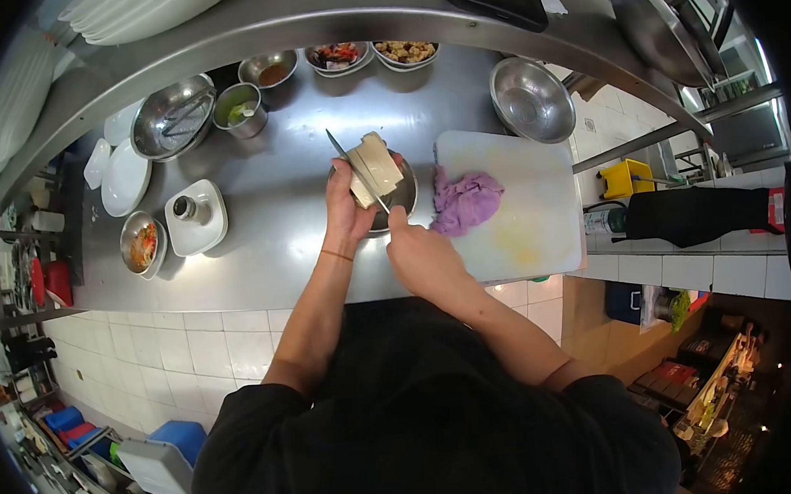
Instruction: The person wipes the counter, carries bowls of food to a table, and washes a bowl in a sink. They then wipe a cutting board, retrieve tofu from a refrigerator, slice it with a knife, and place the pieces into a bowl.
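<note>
My left hand (pixel 347 210) cradles a pale cream block of tofu (pixel 378 163), its fingers partly hidden beneath the block. A knife (pixel 339 147) is gripped by its handle in my right hand (pixel 421 256). Its blade runs diagonally across the tofu, and a strip of the block shows on the left side of the blade. Directly under the tofu stands a metal bowl (pixel 409 197), mostly covered by the block and my hands. What the bowl holds is hidden.
A white cutting board (pixel 529 212) with a crumpled purple cloth (pixel 468 203) lies to the right. Metal bowls (pixel 531 100) and a metal cup (pixel 240 110) stand farther back. White dishes (pixel 126 177) sit at left. A steel shelf (pixel 310 28) spans the counter's back.
</note>
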Demonstrator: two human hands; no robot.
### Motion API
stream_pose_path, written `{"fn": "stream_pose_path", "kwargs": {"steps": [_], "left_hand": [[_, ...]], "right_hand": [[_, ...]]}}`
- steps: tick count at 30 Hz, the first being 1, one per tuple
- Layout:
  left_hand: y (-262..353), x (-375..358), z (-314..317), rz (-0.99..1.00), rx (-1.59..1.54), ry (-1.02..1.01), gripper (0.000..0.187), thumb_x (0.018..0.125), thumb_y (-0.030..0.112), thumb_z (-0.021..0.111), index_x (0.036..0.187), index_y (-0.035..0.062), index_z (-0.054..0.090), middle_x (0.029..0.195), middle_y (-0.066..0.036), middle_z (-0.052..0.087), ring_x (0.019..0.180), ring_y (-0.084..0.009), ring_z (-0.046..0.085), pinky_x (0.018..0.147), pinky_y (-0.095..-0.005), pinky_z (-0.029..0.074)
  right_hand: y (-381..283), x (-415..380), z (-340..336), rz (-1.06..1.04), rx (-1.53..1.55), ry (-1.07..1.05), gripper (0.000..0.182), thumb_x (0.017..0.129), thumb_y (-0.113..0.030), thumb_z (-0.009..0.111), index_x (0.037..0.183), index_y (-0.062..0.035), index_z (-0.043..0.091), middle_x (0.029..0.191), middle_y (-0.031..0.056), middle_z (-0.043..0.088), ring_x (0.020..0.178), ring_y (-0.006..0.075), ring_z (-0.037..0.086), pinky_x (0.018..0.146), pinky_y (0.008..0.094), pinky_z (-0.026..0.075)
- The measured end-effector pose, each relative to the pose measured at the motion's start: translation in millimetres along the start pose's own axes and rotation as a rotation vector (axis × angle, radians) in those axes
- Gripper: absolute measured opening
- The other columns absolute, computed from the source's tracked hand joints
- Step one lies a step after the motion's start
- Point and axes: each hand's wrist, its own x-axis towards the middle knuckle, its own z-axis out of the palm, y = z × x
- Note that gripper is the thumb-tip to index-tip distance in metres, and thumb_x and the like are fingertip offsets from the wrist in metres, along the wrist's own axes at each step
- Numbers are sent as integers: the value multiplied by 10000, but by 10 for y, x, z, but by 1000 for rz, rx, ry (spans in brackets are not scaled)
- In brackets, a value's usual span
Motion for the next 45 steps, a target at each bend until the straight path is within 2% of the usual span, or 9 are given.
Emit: {"fn": "stream_pose_path", "kwargs": {"steps": [14,20,25,29,35,38,40,42,45], "left_hand": [[-42,-38,-63,-107,-144,180,753,928,606,404,1334,-27,436,1284,-163,534,1197,-342,524,981,-444,468],[-63,1,-97,-110,-172,124,721,936,593,408,1318,-17,452,1276,-166,535,1192,-339,523,984,-447,461],[-65,-3,-72,-99,-99,196,679,952,560,413,1330,-2,439,1279,-173,533,1165,-353,543,981,-461,469],[51,-59,-24,-152,-59,153,604,968,495,447,1294,-13,470,1228,-147,578,1117,-325,589,936,-432,510],[83,-87,39,-243,-33,20,528,909,238,581,1326,-41,417,1259,-197,554,1127,-370,583,975,-451,501],[138,-116,186,-296,-38,76,525,886,165,592,1333,-45,411,1257,-205,551,1126,-373,582,975,-452,501],[139,-113,292,-328,-18,34,520,893,181,593,1327,-41,416,1249,-211,554,1128,-377,580,962,-442,511],[90,-111,462,-342,-36,52,515,897,194,596,1323,-35,421,1244,-208,558,1124,-368,585,955,-435,515],[-8,-114,515,-375,-58,95,494,911,234,597,1306,-17,439,1226,-194,570,1108,-337,597,937,-433,524]], "right_hand": [[-38,221,-65,128,92,-136,297,832,-45,485,1085,95,414,884,307,640,842,448,650,723,528,514],[-39,138,-167,77,102,-89,244,849,-55,472,1037,82,396,869,355,612,807,496,618,731,557,477],[22,-54,-362,45,147,1,318,849,-83,502,1089,96,396,818,318,618,778,477,621,710,552,483],[723,-284,-555,72,-33,212,315,862,-164,533,1112,-2,430,794,249,632,738,442,628,656,545,489],[2730,-449,-303,242,-391,312,225,870,-225,533,1011,-63,465,763,181,637,678,400,638,626,528,501],[2840,-430,-364,209,-478,172,326,862,-267,574,1093,-53,493,841,185,655,769,398,644,712,500,512],[2441,-281,-460,-247,-392,484,603,810,-347,677,1283,-41,460,976,224,651,936,397,627,874,470,485],[1845,68,-535,-295,232,221,926,680,-407,806,1414,-47,371,1198,255,574,1106,384,562,987,457,419],[1180,450,-472,-580,480,256,1004,576,-393,876,1387,-36,404,1357,210,461,1180,362,517,987,435,423]]}}
